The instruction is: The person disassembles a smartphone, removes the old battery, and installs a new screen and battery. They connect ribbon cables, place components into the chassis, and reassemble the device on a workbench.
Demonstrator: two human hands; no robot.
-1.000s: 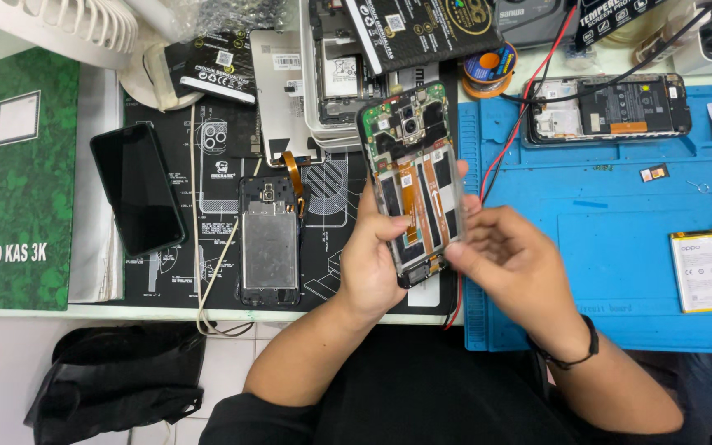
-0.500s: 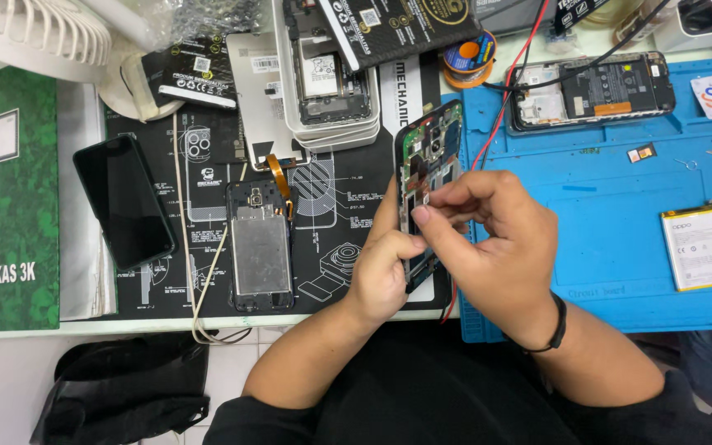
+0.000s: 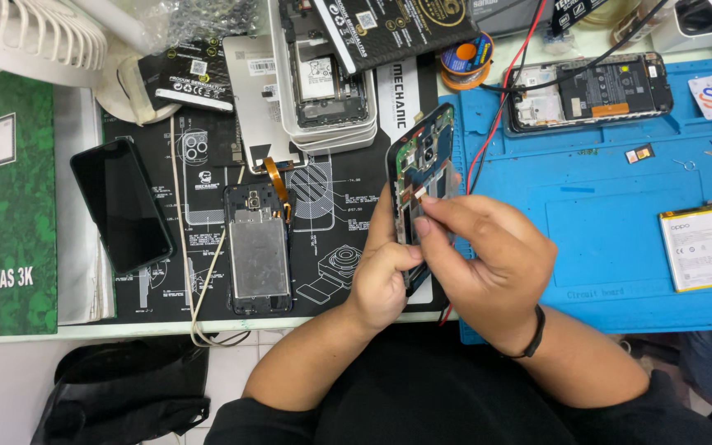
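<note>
Opened phone frame [image 3: 422, 177] now tilted on edge.
It is gripped by the left hand [image 3: 381, 276]; the right hand [image 3: 488, 264], since shifted onto it, is pinched closed on its inside.

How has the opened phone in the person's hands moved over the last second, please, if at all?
Yes. The opened phone has turned from lying face-up to standing on edge, and now sits nearer the blue mat, held by the left hand.

Phone repair workbench: blue silicone repair mat [image 3: 620, 239], black printed work mat [image 3: 199, 239], several opened phones [image 3: 588, 91], loose battery [image 3: 696, 247], solder wick spool [image 3: 466, 59].
</note>
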